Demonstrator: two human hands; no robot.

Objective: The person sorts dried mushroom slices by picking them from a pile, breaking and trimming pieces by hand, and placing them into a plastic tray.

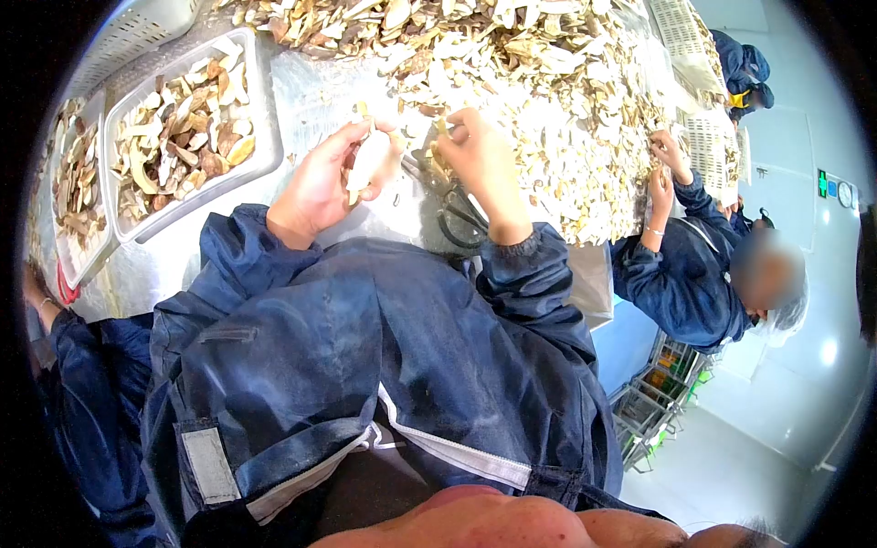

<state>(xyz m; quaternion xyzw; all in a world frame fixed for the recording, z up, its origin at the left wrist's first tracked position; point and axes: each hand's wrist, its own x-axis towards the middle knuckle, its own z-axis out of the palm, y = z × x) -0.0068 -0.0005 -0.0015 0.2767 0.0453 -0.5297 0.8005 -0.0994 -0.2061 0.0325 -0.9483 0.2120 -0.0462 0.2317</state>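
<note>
Left hand (322, 181) at near side of slice heap (539, 100), fingers curled round pale slice (369, 163). Right hand (484, 163), nearer heap, seems to pinch small piece (441, 130); contact partly hidden. Black-handled scissors (445, 228) on tabletop (384, 222), near side of heap. Clear bin (267, 110) left of heap. Risks: loose left grip could drop slice among heap; low right wrist could snag scissors.
</note>
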